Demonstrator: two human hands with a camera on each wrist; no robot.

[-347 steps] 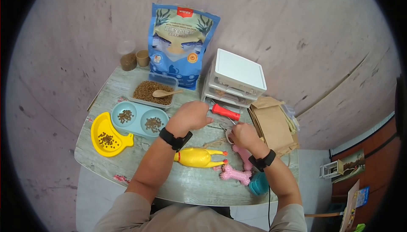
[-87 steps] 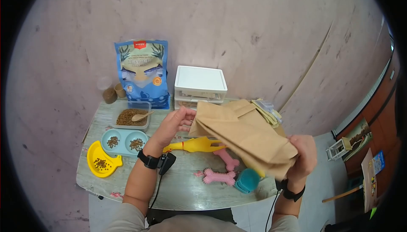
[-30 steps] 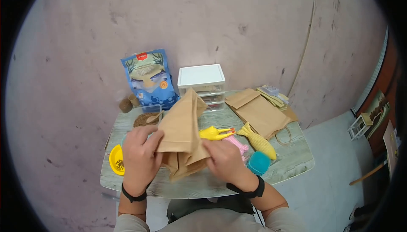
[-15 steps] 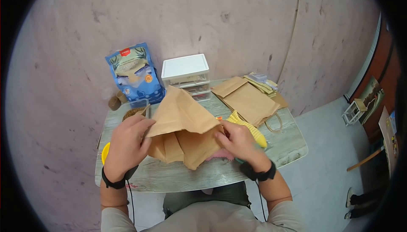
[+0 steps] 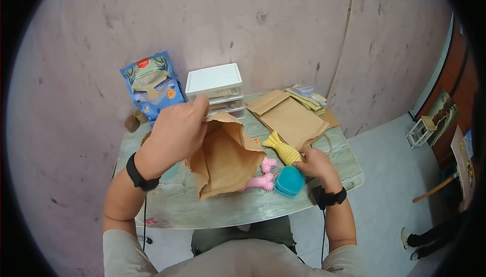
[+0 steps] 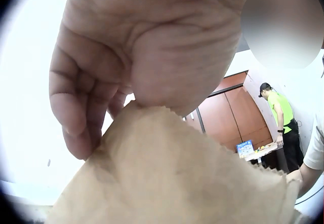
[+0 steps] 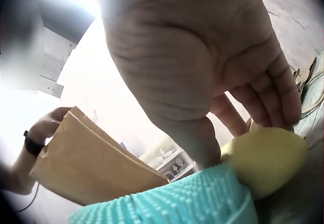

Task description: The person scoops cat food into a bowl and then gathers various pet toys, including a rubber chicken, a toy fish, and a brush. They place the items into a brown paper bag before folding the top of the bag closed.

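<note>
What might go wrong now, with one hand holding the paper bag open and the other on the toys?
The left hand pinches only the paper bag rim, so the mouth may sag shut. The right hand touches the yellow fish toy beside the teal brush, which sits near the table edge and might be knocked off.

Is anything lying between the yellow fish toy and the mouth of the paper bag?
Nothing visible blocks it. The left hand holds the paper bag open by its rim; the yellow fish toy lies beside the opening, the right hand on it.

The brown bag (image 5: 223,158) is dull, creased paper, the teal brush (image 5: 289,182) is bumpy rubber, and the table (image 5: 324,145) looks like pale wood
</note>
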